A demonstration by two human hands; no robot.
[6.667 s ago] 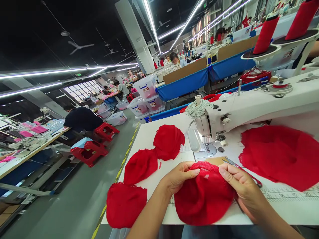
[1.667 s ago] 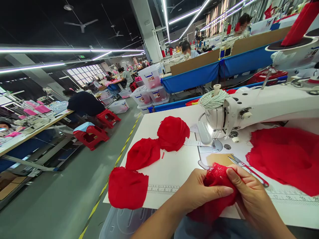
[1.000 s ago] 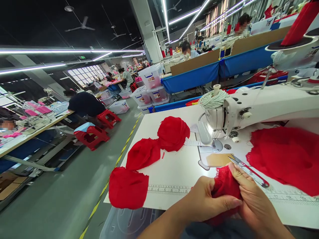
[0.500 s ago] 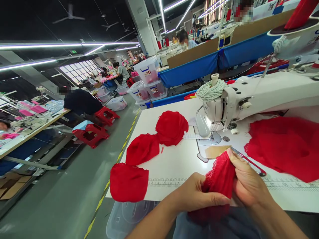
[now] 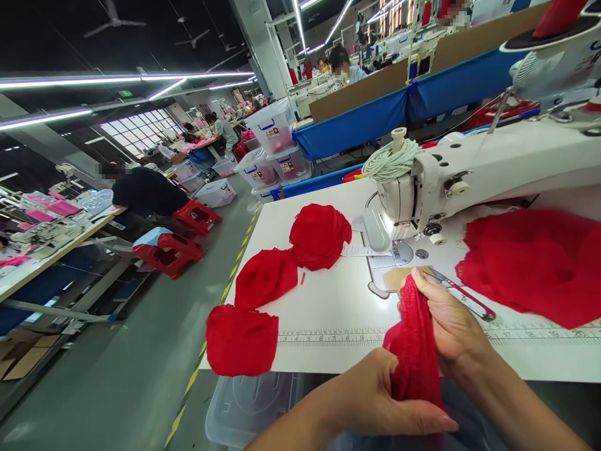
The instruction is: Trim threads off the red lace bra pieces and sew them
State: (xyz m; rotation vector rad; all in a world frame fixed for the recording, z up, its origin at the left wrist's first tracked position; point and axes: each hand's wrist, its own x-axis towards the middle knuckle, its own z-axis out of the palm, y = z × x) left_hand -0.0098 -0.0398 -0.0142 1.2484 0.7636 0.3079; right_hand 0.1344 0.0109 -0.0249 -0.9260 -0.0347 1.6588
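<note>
At the near edge of our white table (image 5: 328, 307), in front of the sewing machine (image 5: 469, 175), we hold the red lace piece (image 5: 413, 351) drawn lengthwise, its long axis pointing from us toward the machine. Our left hand (image 5: 375, 401) grips its lower end below the table edge. Our right hand (image 5: 451, 319), nearer the machine, pinches the top.

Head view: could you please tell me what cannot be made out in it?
Lace: lower end hidden behind the left hand and bottom edge, head view.
Right hand: fingertips hidden behind the lace.
Snips: one end covered by the right hand.
Red pile: cut off by the right edge.
Needle: hidden behind the machine head.
</note>
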